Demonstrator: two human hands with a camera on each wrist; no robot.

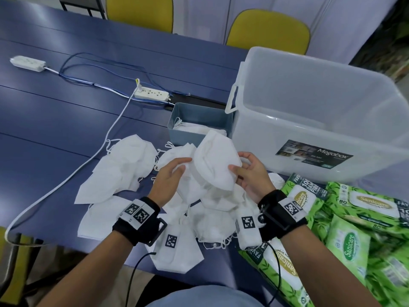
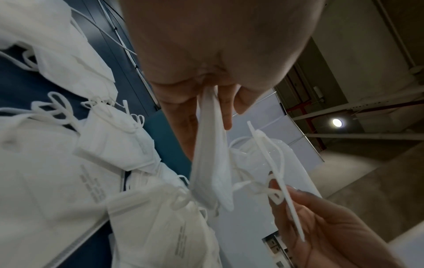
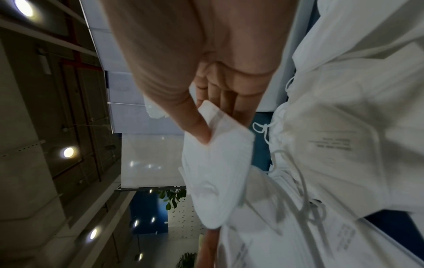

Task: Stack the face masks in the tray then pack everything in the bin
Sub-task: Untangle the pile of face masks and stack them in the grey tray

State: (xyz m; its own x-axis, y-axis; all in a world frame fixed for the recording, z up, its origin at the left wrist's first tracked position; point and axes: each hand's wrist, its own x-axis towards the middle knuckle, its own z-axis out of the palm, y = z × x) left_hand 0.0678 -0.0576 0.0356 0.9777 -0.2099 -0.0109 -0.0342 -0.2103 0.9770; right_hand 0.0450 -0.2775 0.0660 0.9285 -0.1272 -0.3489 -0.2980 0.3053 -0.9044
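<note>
The blue bench (image 1: pixel 66 120) fills the left and centre of the head view, and the big clear bin (image 1: pixel 321 120) stands at upper right, nothing visible inside; just left of it, touching or nearly so, sits the grey tray (image 1: pixel 177 127) with some masks already laid in; below that sprawls the loose pile of face masks (image 1: pixel 124 165) across the middle; green wipe packs (image 1: pixel 363 209) crowd the lower right; stacking looks to be the step in hand, far from finished; the right hand (image 1: pixel 252 173) pinches one folded mask (image 1: pixel 215 161) by its edge, thumb on top, held above the pile; the left hand (image 1: pixel 171 173) grips a second mask (image 2: pixel 211 163) between curled fingers; next, I'd say, a short carry up to the tray, clearing its near rim; open bench lies to the left, though a white cable (image 1: pixel 73 173) runs there.
</note>
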